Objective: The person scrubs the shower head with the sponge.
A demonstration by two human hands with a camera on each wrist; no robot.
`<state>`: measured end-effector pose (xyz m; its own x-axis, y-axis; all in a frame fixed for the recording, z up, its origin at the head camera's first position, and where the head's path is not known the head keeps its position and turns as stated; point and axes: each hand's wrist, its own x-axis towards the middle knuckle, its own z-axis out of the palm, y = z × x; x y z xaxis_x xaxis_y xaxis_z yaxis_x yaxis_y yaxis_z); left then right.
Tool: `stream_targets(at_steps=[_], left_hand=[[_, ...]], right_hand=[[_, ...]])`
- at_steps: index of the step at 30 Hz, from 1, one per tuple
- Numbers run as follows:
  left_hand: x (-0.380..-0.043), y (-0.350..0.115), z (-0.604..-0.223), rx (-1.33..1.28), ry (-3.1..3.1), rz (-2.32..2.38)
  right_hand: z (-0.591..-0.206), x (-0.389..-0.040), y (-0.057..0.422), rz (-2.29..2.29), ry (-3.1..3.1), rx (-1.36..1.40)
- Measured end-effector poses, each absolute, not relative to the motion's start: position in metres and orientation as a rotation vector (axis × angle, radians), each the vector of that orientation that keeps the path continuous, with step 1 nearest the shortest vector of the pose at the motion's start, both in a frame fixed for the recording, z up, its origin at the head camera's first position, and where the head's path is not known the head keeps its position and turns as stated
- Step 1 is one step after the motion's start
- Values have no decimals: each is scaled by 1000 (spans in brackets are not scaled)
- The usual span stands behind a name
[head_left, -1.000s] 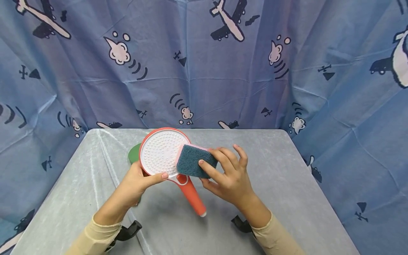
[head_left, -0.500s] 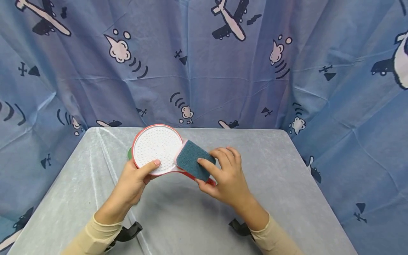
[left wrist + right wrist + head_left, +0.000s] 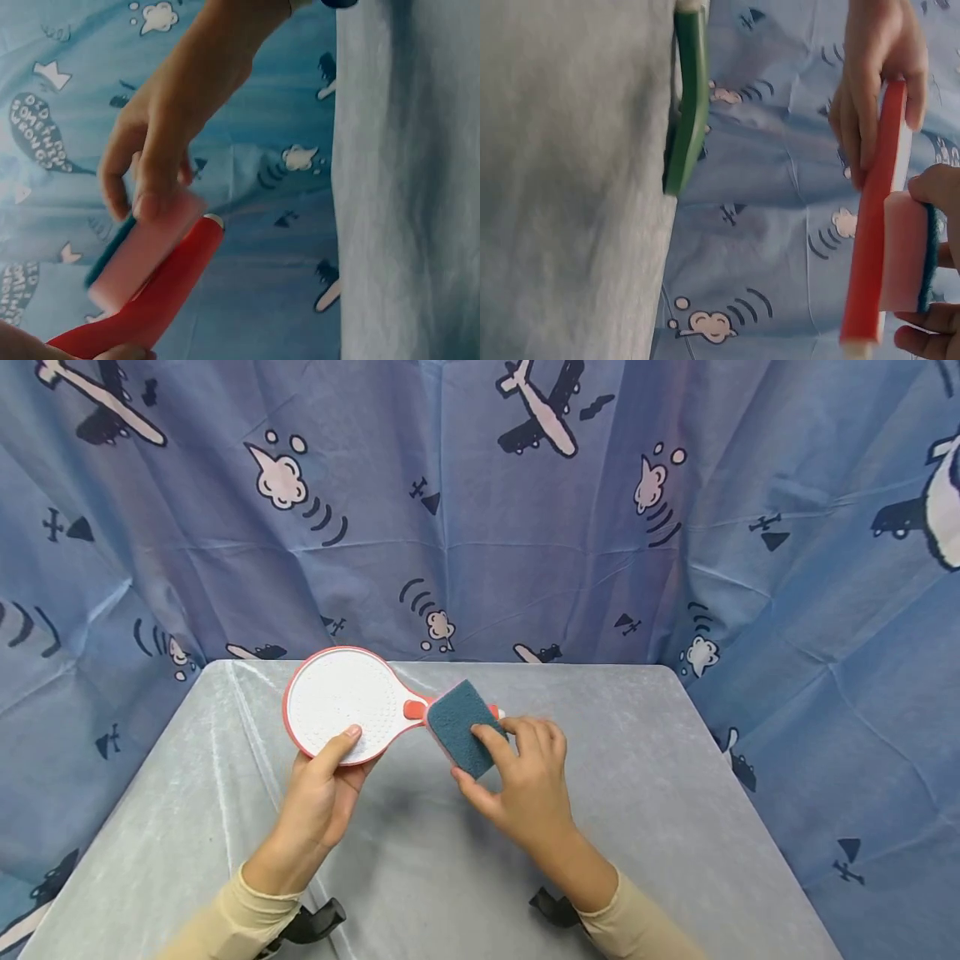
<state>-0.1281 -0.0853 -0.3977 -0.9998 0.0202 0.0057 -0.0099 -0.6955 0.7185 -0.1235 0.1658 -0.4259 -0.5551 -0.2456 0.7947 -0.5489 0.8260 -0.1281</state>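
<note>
A shower head (image 3: 337, 693) with a white nubbed face, red rim and red handle (image 3: 161, 300) is raised above the table. My left hand (image 3: 318, 797) grips its round head, thumb on the white face and fingers behind. My right hand (image 3: 528, 785) holds a sponge (image 3: 465, 727), dark green-blue scouring layer toward the head camera. In the right wrist view the pink side of the sponge (image 3: 905, 251) lies against the handle. The sponge covers most of the handle in the head view.
A green item of similar shape with a pale end (image 3: 692, 105) lies on the grey cloth-covered table (image 3: 637, 827) in the right wrist view. Blue curtains printed with aeroplanes (image 3: 540, 410) hang behind and beside the table. Black wrist straps (image 3: 315, 922) show below the sleeves.
My left hand has turned the shower head so its handle swings from pointing down to pointing right. The sponge has moved from the face's edge onto the handle, tilting along with it.
</note>
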Motion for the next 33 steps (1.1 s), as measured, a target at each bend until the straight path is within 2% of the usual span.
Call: stream_targets(at_steps=[5,14,24,33], left_hand=[[-129,-80,-402,20,1202,2808],[-124,-78,-402,-64,1523,2637],[-118,-74,-406,77,1538,2550],[-115,-73,-406,70,1474,2649]], right_hand=[[-429,-124,162,383,-2131,607],[-428,-137,184,416,-2130,369],[-428,-123,163,565,-2118,513],[-422,-141,200,490,-2167,202]])
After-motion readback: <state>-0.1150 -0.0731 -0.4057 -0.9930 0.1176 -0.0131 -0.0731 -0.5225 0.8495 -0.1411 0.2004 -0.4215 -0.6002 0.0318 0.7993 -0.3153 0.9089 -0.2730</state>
